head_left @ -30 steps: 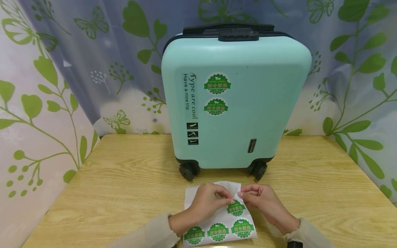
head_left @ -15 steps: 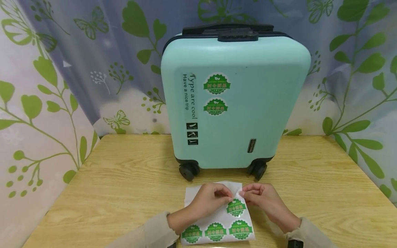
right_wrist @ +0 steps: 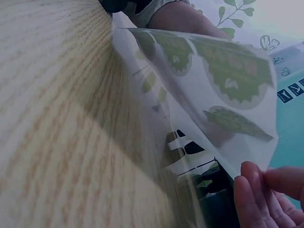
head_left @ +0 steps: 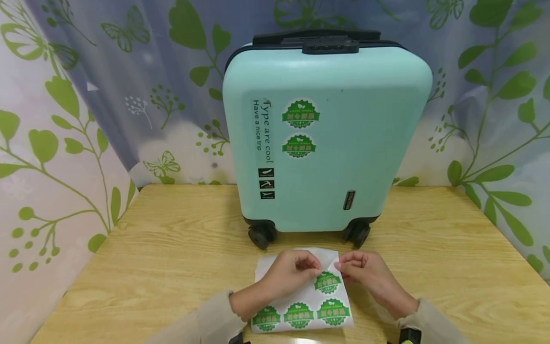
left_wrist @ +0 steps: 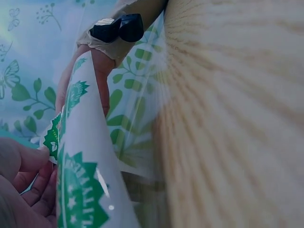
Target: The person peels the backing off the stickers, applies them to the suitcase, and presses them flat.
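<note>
A white sheet of stickers [head_left: 306, 295] is held tilted above the table before me, with several green scalloped stickers on it. My left hand [head_left: 285, 276] reaches across the sheet and pinches the top edge of the upper right sticker [head_left: 328, 283]. In the left wrist view that sticker [left_wrist: 51, 138] is partly lifted off its backing. My right hand [head_left: 370, 278] pinches the upper right edge of the sheet between thumb and fingers. From the right wrist view the underside of the sheet [right_wrist: 199, 90] shows, with the stickers visible through it; the right hand [right_wrist: 268, 197] holds its corner.
A mint green suitcase [head_left: 335, 134] stands upright on black wheels [head_left: 262, 235] just behind the sheet. Two green stickers [head_left: 300, 113] are on its front, beside printed lettering. The wood-grain table [head_left: 172, 248] spreads around it. Patterned curtain [head_left: 172, 95] hangs behind.
My fingertips have drawn slightly apart, the right hand shifting a little rightward with the sheet's edge. Both hands keep their pinches. The view has shifted slightly.
</note>
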`<state>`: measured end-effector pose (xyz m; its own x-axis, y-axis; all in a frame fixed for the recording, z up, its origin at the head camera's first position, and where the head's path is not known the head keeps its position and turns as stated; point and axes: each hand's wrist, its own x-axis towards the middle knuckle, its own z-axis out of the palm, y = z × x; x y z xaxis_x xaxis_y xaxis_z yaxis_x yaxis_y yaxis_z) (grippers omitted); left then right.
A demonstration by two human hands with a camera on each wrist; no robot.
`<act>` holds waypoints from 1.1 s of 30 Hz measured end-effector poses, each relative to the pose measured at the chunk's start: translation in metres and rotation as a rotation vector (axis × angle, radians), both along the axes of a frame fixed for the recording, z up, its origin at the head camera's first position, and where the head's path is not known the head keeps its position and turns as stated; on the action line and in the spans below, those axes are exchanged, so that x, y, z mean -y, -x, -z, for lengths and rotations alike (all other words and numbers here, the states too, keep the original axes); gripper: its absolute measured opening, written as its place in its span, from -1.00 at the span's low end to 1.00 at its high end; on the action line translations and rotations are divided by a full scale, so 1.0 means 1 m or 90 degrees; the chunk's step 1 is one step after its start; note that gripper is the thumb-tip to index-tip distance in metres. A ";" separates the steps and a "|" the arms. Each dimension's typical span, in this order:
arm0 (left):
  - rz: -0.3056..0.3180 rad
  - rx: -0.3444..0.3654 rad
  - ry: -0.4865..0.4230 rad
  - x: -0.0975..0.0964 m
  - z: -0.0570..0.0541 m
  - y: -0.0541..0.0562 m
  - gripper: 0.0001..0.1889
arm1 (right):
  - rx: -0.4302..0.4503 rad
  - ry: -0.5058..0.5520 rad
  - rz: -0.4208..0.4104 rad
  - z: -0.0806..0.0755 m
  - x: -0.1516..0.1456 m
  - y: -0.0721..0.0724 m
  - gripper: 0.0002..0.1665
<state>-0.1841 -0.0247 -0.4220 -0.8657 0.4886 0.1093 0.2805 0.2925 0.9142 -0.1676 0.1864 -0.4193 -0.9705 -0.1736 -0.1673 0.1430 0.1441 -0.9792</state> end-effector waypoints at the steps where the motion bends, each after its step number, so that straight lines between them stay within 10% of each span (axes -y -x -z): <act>1: 0.000 0.002 -0.001 0.000 0.000 0.000 -0.97 | -0.001 0.001 0.000 0.000 0.000 0.000 -0.74; 13: 0.009 0.014 -0.046 0.005 -0.009 0.004 -0.96 | 0.000 -0.023 0.003 0.000 -0.002 0.003 -0.80; 23: 0.005 0.003 -0.051 0.008 -0.040 -0.007 -0.96 | -0.017 -0.027 0.023 0.003 -0.003 0.003 -0.86; 33: -0.011 0.003 -0.066 0.011 -0.019 0.007 -0.97 | -0.022 -0.017 0.018 0.003 -0.004 0.004 -0.85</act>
<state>-0.1913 -0.0355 -0.4034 -0.8745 0.4600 0.1536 0.2713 0.2014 0.9412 -0.1712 0.1906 -0.4220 -0.9804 -0.1413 -0.1372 0.1131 0.1663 -0.9796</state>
